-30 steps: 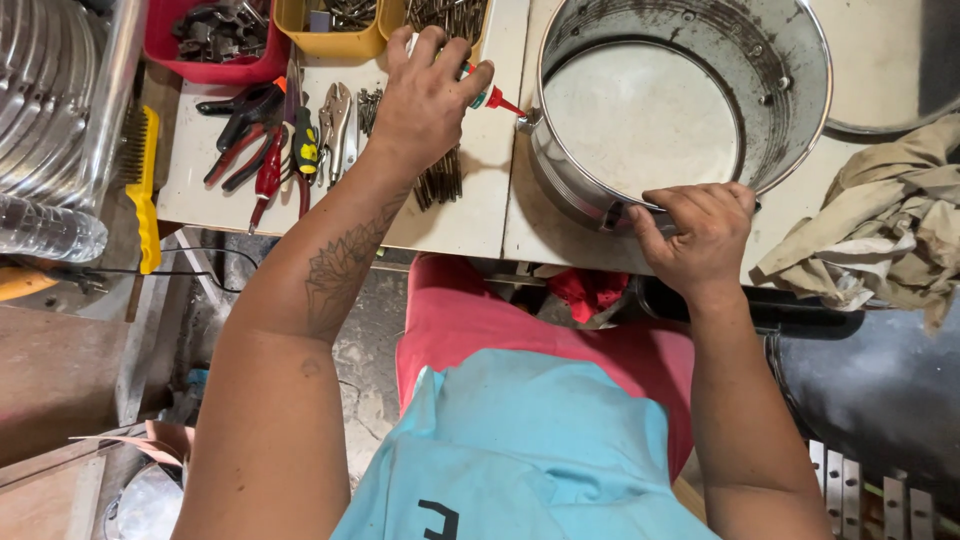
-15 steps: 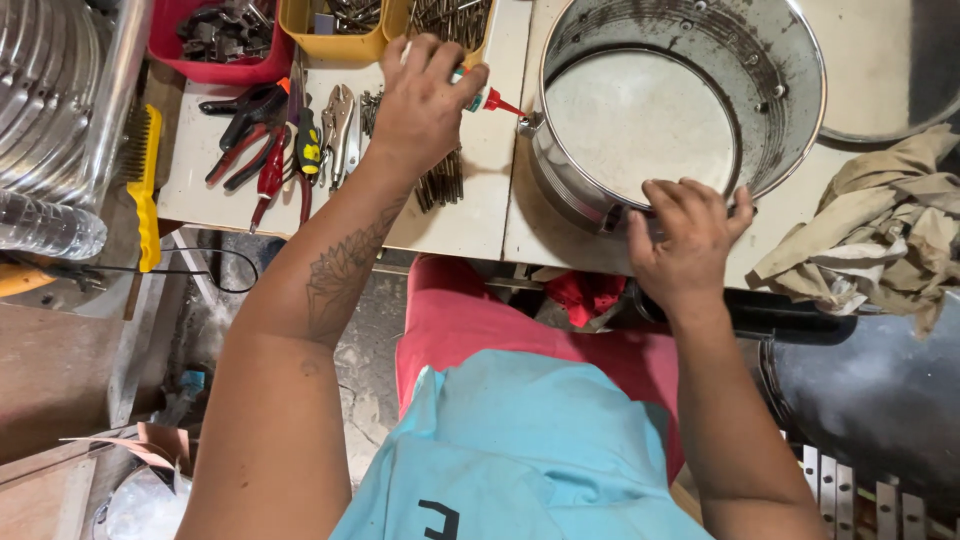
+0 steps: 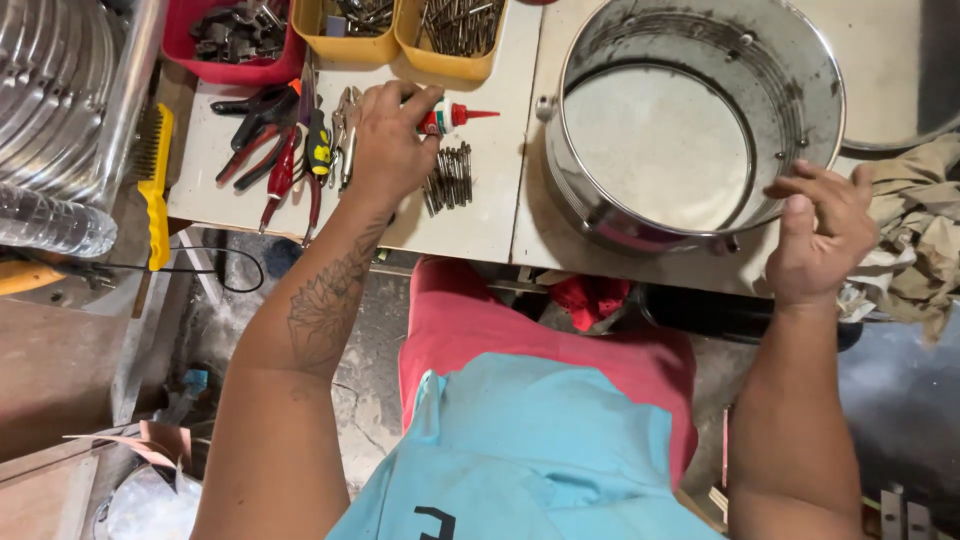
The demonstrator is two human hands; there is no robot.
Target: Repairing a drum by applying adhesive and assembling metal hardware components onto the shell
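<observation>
A round steel drum shell (image 3: 690, 130) with a pale bottom lies on the white workbench (image 3: 480, 210). My right hand (image 3: 815, 235) rests on its near right rim, fingers curled over the edge. My left hand (image 3: 385, 145) is closed around a small white glue bottle with a red nozzle (image 3: 455, 117), just above a row of dark nails (image 3: 450, 178) on the bench.
Pliers and cutters with red and black handles (image 3: 280, 150) lie left of my left hand. Red (image 3: 235, 40) and yellow bins (image 3: 450, 35) of hardware line the back edge. A yellow wire brush (image 3: 155, 185) sits at the left edge, crumpled rags (image 3: 915, 235) at the right.
My left hand has drawn back toward me with the glue bottle now in its grip. My right hand has slid along the drum's rim from the near edge to the right side.
</observation>
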